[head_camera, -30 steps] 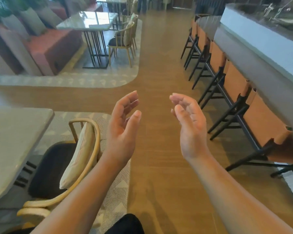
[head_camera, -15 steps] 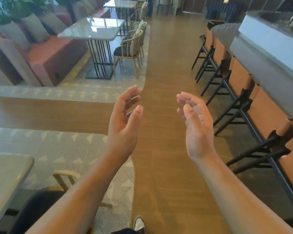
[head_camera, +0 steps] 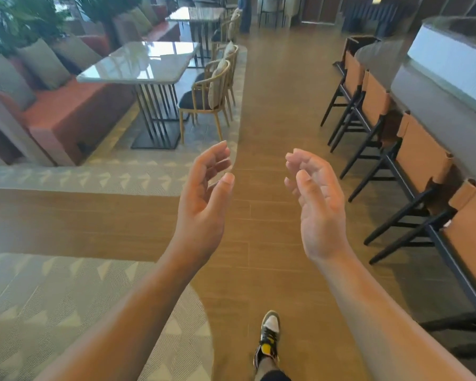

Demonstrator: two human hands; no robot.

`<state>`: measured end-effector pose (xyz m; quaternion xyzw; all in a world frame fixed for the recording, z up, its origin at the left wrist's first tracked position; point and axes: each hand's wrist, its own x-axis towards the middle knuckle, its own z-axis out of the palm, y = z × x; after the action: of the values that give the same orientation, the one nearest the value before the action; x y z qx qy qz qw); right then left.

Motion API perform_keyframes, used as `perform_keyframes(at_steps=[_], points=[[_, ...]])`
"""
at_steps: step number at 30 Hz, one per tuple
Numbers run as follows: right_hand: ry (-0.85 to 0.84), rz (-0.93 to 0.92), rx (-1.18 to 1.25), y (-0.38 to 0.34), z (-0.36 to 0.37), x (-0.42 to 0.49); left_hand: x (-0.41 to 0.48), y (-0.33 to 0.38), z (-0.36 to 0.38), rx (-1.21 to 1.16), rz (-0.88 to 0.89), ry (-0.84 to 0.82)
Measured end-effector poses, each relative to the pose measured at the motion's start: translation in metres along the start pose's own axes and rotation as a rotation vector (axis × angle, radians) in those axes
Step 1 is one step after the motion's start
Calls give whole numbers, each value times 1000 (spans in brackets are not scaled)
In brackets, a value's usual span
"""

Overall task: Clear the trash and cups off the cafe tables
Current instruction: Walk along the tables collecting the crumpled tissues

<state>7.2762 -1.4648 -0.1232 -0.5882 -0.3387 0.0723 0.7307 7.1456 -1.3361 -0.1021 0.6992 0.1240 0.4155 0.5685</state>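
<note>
Fingers (head_camera: 217, 158), left hand (head_camera: 204, 204): loosely curled, palm facing inward, gripping nothing. Fingers (head_camera: 300, 163), right hand (head_camera: 320, 215): likewise relaxed and free, palm facing the left one. I hold both at mid-frame, apart from each other, over the wooden floor (head_camera: 272, 105). Shoe (head_camera: 270, 332): bottom centre. Patterned rug (head_camera: 52, 298): lower left. Cafe table (head_camera: 138, 64): upper left of the frame, well apart from my fingertips, glossy top, chair (head_camera: 204, 97) beside it. Bar stools (head_camera: 421, 158): right edge, along the counter (head_camera: 448, 59).
</note>
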Motion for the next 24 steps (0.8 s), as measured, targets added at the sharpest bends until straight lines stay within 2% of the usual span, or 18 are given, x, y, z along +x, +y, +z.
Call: perform_keyframes(at_steps=[11,24], points=[[-68,8,-24,87,-20,276,247,-97,76,0,-6,54],[-98,11,-13,230,45,548,521,-259,68,3,-2,66]])
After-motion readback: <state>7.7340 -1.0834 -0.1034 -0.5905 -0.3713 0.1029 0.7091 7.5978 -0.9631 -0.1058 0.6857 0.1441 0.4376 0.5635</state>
